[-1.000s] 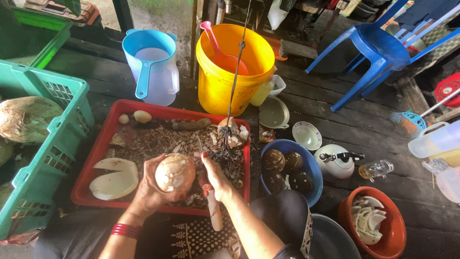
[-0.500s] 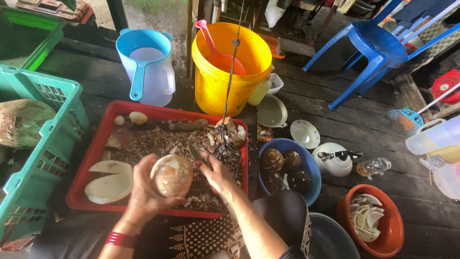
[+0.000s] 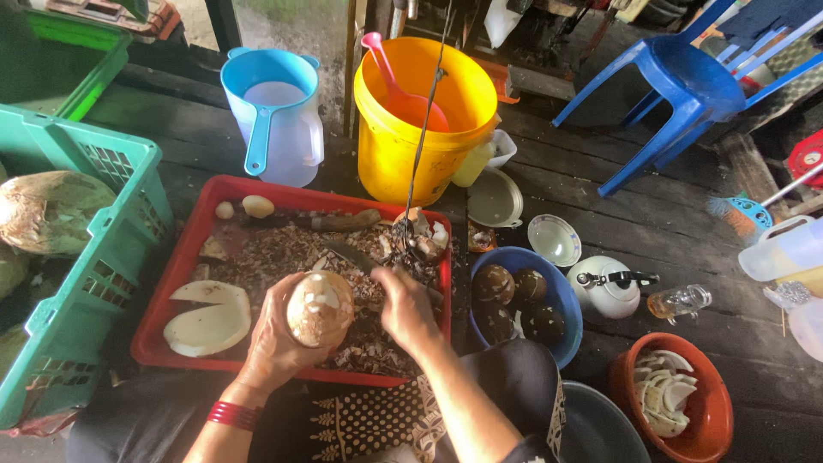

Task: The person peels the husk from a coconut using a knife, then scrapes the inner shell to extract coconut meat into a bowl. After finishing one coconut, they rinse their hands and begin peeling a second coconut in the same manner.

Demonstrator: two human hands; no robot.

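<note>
My left hand (image 3: 273, 339) grips a round, partly peeled coconut (image 3: 319, 307), brown with white patches, above the red tray (image 3: 176, 283). Just right of it, my right hand (image 3: 406, 307) is closed around a knife (image 3: 350, 255) whose dark blade points up and left over the tray. The tray is littered with brown shell shavings; two white coconut halves (image 3: 206, 315) lie at its left side.
A green crate (image 3: 81, 257) with a husked coconut stands left. Behind the tray are a blue jug (image 3: 274, 120) and a yellow bucket (image 3: 411, 129). A blue bowl (image 3: 561, 300) of dark coconuts, a kettle (image 3: 604, 287), an orange bowl (image 3: 707, 407) and a blue chair (image 3: 686, 86) are right.
The right hand has drawn back from the far side of the tray toward the coconut, now with the knife raised. The left hand has turned the coconut slightly.
</note>
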